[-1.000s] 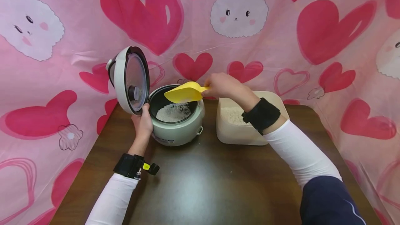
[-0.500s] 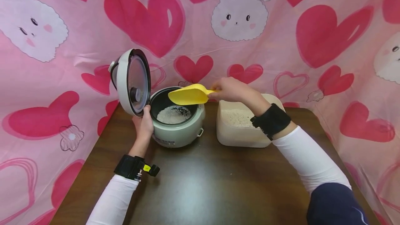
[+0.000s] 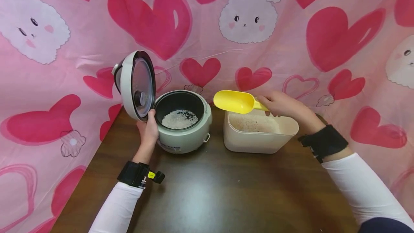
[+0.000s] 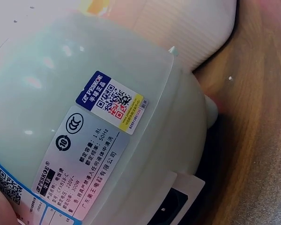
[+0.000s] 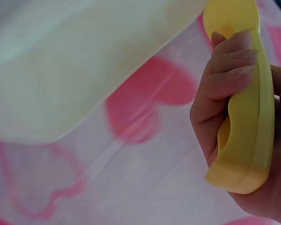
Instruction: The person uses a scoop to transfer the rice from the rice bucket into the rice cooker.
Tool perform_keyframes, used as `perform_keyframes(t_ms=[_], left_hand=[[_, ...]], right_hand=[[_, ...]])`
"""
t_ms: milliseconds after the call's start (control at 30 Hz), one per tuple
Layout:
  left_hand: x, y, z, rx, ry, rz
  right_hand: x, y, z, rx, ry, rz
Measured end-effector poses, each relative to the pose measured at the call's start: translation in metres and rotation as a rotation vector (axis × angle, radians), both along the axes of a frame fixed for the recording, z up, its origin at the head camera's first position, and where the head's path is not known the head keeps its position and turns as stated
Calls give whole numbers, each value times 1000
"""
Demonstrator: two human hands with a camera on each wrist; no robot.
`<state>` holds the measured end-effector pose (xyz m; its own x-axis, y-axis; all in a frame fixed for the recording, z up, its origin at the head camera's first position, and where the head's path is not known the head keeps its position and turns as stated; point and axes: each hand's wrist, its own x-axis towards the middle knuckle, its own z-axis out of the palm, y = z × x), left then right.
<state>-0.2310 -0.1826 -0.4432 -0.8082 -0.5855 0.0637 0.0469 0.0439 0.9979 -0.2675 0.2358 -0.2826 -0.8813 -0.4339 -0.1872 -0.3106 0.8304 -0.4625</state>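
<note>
In the head view, a rice cooker stood on a brown table with its lid raised at the left, and white rice lay in the dark pot, whose bottom showed through toward the right. The left hand was at the cooker's left side, its thumb against the lower edge of the lid; its other fingers were hidden, so whether they were spread or curled could not be told. To the right of the cooker, and apart from it, was a cream bin holding pale grains. The right hand gripped the handle of a yellow scoop, which was above the bin, its bowl pointing left toward the cooker. A pink cloth with hearts and rabbits hung behind. In the left wrist view, printed labels covered part of the cooker's side, and a fingertip entered at the lower left edge. In the right wrist view, the fingers were curled round the scoop's handle, beside a blurred pale surface.
</note>
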Motion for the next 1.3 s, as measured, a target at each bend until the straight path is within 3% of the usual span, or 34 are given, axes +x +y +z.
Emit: perform_keyframes(t_ms=[200, 400, 633, 867, 1133, 1300], left_hand=[[3, -2, 2, 2, 5, 8], [3, -2, 1, 9, -26, 15], [4, -1, -1, 4, -19, 16], [3, -1, 0, 7, -9, -8], [3, -1, 1, 14, -12, -18], [2, 1, 3, 24, -9, -13]], right_hand=[[6, 48, -3, 147, 6, -98], [10, 70, 0, 235, 55, -122], [20, 74, -5, 394, 174, -205], [24, 72, -8, 430, 162, -270], [22, 66, -16, 436, 142, -239], [19, 59, -23, 436, 74, -227]])
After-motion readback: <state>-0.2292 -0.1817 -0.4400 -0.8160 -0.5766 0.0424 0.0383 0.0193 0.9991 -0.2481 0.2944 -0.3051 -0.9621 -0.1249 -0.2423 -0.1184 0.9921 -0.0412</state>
